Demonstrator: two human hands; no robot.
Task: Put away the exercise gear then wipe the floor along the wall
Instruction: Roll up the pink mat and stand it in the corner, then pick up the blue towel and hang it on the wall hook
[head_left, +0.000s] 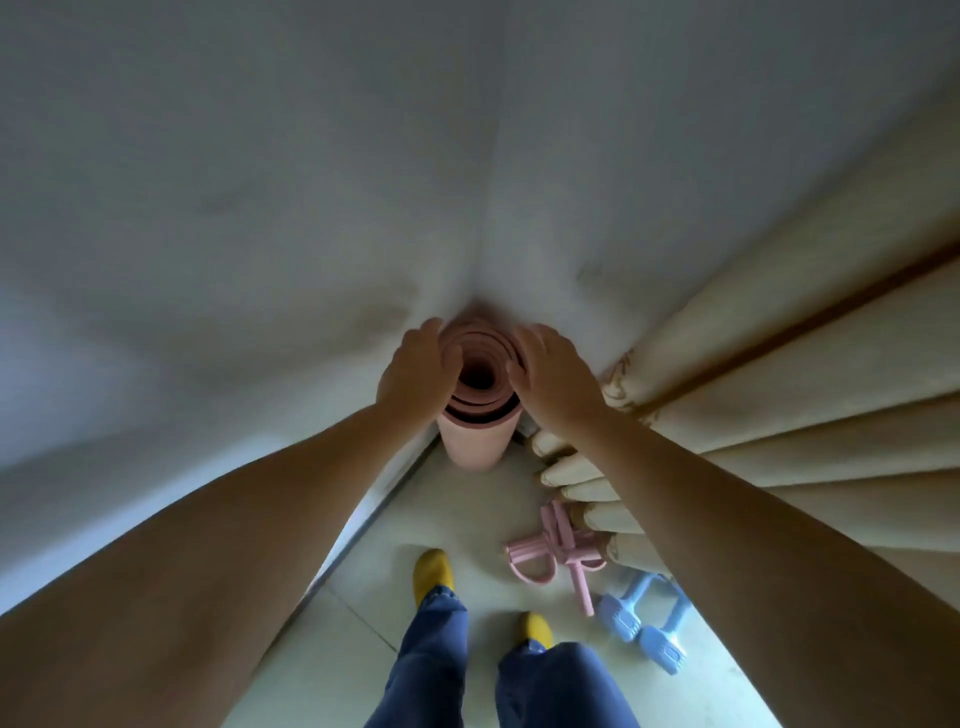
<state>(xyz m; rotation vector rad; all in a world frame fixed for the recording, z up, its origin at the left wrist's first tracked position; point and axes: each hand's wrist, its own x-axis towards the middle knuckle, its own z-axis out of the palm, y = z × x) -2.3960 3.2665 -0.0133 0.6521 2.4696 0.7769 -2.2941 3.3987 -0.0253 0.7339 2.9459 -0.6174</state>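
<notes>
1. A rolled pink mat (475, 441) stands upright on its end in the corner where two pale walls (260, 208) meet, its spiral top facing the camera.
2. The left hand (415, 371) is laid against the left side of the roll's top edge, fingers fairly straight and close together, pressing on the rim.
3. The right hand (558, 379) cups the right side of the same rim, fingers bent over the edge; it seems to grip the roll lightly, though the wide-angle blur makes the hold hard to judge.
4. Both forearms reach forward from the bottom corners of the view and meet at the mat.
5. A cream curtain (779, 415) hangs in folds along the right wall, its hem just beside the mat's base.
6. On the light tiled floor (467, 519) near the curtain hem lies a pink pedal puller (550, 556) with loop handles.
7. Just beyond it, further to the right, lie blue dumbbells (644, 623), partly against the curtain.
8. Below are the person's legs in blue jeans (441, 665) and feet in yellow slippers (434, 569), standing apart on the floor, well short of the mat.
</notes>
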